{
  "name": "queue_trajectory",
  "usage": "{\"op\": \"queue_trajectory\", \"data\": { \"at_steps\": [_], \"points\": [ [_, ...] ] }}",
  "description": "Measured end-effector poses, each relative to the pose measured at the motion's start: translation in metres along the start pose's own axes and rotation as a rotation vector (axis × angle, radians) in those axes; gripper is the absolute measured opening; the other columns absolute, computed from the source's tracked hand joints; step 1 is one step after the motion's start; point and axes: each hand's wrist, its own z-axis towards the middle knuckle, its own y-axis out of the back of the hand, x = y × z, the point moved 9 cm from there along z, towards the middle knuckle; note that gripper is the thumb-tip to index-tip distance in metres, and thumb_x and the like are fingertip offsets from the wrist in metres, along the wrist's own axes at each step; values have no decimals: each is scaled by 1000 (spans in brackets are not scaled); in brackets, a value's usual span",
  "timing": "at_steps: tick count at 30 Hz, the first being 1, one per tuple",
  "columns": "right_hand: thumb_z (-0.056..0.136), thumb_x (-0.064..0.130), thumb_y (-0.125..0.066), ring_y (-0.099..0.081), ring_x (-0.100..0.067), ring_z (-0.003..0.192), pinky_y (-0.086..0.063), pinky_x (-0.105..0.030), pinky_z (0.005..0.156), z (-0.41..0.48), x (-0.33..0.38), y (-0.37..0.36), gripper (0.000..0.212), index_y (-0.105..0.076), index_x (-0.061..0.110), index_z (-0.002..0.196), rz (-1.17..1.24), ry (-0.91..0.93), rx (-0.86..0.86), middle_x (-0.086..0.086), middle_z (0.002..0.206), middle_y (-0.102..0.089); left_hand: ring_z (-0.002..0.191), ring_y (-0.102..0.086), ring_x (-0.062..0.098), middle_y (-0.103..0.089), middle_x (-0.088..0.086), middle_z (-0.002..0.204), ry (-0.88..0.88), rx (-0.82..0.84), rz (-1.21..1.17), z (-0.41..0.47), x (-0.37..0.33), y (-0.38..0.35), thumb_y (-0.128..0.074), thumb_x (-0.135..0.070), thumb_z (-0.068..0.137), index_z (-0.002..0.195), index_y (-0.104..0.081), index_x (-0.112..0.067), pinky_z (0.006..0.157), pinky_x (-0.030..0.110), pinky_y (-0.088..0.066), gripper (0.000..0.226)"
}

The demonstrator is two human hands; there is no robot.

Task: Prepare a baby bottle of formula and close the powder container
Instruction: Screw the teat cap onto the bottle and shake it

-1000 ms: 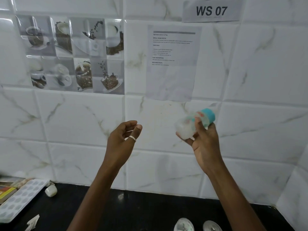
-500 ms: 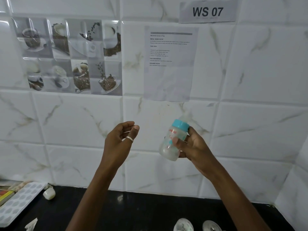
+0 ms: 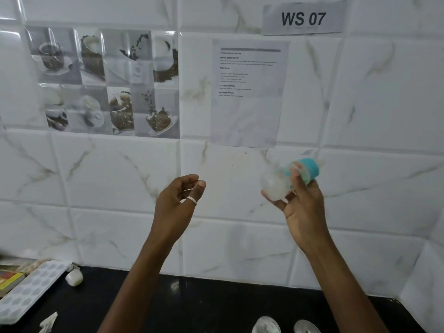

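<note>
A: Right hand point(image 3: 303, 207) grips the capped baby bottle point(image 3: 288, 180) at three o'clock, tilted, blurred, milky inside; looks like mixing.

B: Left hand point(image 3: 176, 203) loosely curled, empty. Powder container? Can't tell; closing seems left.

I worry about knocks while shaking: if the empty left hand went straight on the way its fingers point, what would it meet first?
Probably the baby bottle in the right hand: the left hand curls its fingers toward it across open air. Depth is unclear, so it might pass in front and reach the tiled wall.
</note>
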Motion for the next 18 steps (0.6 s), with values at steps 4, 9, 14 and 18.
{"op": "queue_trajectory", "data": {
  "at_steps": [4, 9, 14, 18],
  "points": [
    [84, 34, -78, -70, -31, 113, -62, -50, 81, -10, -23, -11, 56, -54, 16, 132, -307, -123, 128, -5, 117, -72, 107, -72, 8, -76, -12, 109, 7, -7, -6, 0, 0, 0, -70, -49, 94, 118, -70, -34, 102, 43, -57, 28],
    [85, 30, -74, -70, -32, 113, -61, -54, 79, -5, -12, 0, 52, -57, 17, 132, -105, -55, 52, -5, 117, -73, 106, -72, 8, -76, -12, 109, 2, 1, 2, -1, -2, -2, -70, -50, 94, 118, -69, -34, 101, 43, -58, 29],
    [81, 31, -73, -72, -29, 111, -61, -53, 82, -10, -27, -5, 53, -56, 20, 130, -278, -113, 110, -14, 128, -67, 106, -72, 9, -76, -12, 109, 8, -8, -2, -1, -1, 1, -70, -49, 93, 118, -69, -34, 101, 43, -58, 29],
    [80, 29, -75, -72, -28, 110, -62, -44, 74, -11, -26, -6, 52, -58, 20, 128, -282, -127, 121, -9, 123, -71, 105, -72, 7, -77, -12, 108, 10, -3, -7, -1, -3, -1, -70, -50, 93, 117, -70, -35, 101, 42, -58, 29]
  ]
}}
